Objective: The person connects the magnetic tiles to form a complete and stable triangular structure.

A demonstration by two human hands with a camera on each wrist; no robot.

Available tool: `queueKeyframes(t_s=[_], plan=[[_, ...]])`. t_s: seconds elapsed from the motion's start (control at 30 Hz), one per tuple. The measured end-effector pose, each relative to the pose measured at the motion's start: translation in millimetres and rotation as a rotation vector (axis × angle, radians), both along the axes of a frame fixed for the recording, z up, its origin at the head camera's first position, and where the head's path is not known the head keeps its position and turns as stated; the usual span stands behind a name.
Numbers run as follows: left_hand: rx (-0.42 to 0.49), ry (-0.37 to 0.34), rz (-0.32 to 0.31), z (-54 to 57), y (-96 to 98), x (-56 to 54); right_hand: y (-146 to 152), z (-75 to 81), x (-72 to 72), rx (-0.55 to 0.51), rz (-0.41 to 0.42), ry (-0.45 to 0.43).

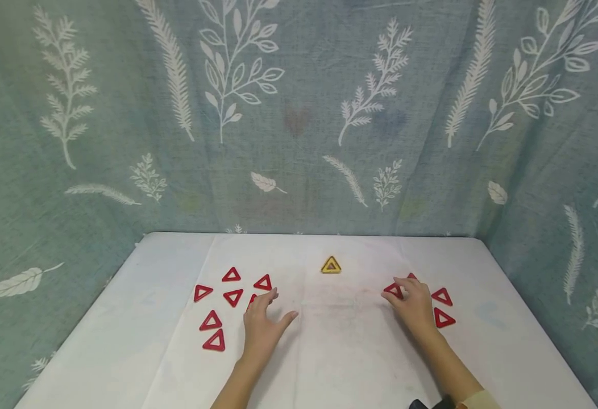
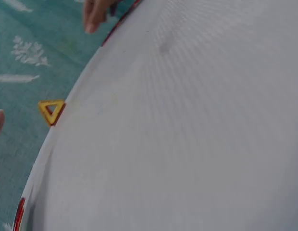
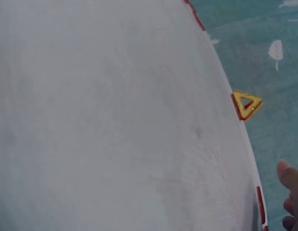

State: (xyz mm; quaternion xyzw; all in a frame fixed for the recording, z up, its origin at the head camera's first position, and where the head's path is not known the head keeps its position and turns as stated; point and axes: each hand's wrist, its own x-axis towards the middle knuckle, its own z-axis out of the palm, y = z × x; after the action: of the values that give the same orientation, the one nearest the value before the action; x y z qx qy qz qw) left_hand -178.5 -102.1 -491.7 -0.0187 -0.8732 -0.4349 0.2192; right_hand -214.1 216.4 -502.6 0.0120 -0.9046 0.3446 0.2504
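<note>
My left hand (image 1: pixel 261 329) reaches over the left part of the white table, fingers and thumb spread, holding nothing. Its fingers partly cover a red triangle (image 1: pixel 251 300). On the right, my right hand (image 1: pixel 414 302) hovers low over a red triangle (image 1: pixel 393 291), which shows between the thumb and index finger. Seen in the right wrist view, the thumb (image 3: pixel 285 169) is raised above the flat red piece (image 3: pixel 261 204). At the middle back, a yellow triangle (image 1: pixel 331 265) with a red edge rises from the table, hollow in its centre.
Several hollow red triangles (image 1: pixel 211 320) lie scattered on the left. Others, including one red triangle (image 1: pixel 443 318), lie beside my right hand, and another is half hidden behind it. A leaf-patterned green curtain (image 1: pixel 294 113) hangs around the white table (image 1: pixel 340 352).
</note>
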Motion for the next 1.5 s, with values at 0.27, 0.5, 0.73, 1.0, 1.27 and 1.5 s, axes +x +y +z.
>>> queueKeyframes(t_s=[0.27,0.5,0.73,1.0,1.27,1.5], plan=[[-0.025,-0.071,0.078,0.2,-36.0,18.1,11,-10.0,-2.1,0.064,-0.043,-0.082],[-0.085,-0.124,0.131,-0.3,-74.4,38.4,8,-15.3,-6.6,0.112,-0.038,-0.088],[-0.166,-0.284,0.173,1.2,-101.4,49.0,8,-17.9,-10.3,0.138,-0.057,-0.121],[-0.215,-0.383,0.209,-12.9,-120.3,51.2,10,-17.6,-9.2,0.194,-0.094,-0.084],[-0.217,-0.407,0.168,-14.6,-124.3,53.4,11,-17.7,-7.7,0.218,-0.057,-0.101],[-0.246,-0.413,0.153,-16.7,-126.9,53.2,11,-19.3,-6.9,0.217,-0.056,-0.113]])
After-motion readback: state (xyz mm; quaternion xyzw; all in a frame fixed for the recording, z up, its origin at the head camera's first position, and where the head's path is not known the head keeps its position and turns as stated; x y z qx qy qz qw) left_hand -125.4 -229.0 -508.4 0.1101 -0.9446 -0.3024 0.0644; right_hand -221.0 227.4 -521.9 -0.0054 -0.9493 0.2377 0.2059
